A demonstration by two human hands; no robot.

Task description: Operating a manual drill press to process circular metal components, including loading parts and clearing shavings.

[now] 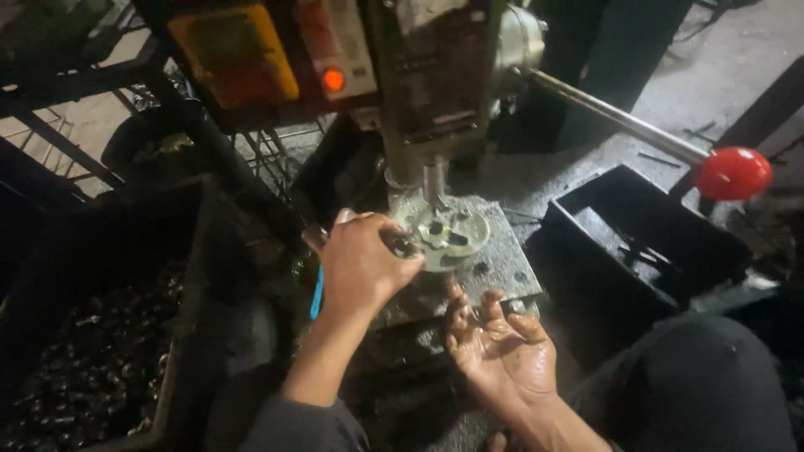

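A drill press stands before me, its spindle pointing down at a round metal fixture on the grey machine table. My left hand is curled at the fixture's left side, fingers closed on a small dark part at its rim. Palm up and oily, my right hand rests open just below the table's front edge, holding nothing. The press's feed lever with a red ball knob sticks out to the right.
A dark crate with several small metal parts stands at the left. A black tray sits to the right of the machine table. An orange light glows on the press's panel. My dark-clothed knee is at lower right.
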